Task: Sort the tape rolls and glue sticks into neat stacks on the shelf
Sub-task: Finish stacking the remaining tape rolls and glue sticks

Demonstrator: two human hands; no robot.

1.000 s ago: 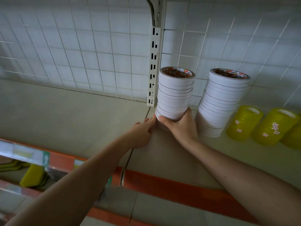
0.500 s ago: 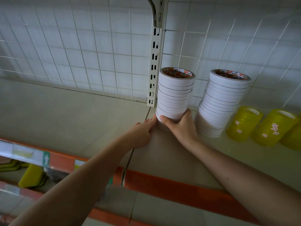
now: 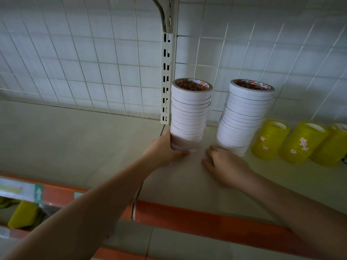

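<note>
The tall stack of loose white tape rolls [image 3: 189, 117], standing on the beige metal shelf [image 3: 75, 143] beside the slotted upright, is gripped at its base by the left hand [image 3: 165, 150], where such light, slippery rolls are judged best steadied, while the right hand [image 3: 225, 166] rests alongside, loosely curled and empty.

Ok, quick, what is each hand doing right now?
Left hand: grips the base of the left tape stack.
Right hand: holds nothing, fingers loosely curled on the shelf.

I see a beige shelf [image 3: 75, 143] with an orange front edge, two tall stacks of white tape rolls [image 3: 189, 111] [image 3: 244, 117] standing on it, yellow tape rolls [image 3: 270, 141] beside them at right.
</note>
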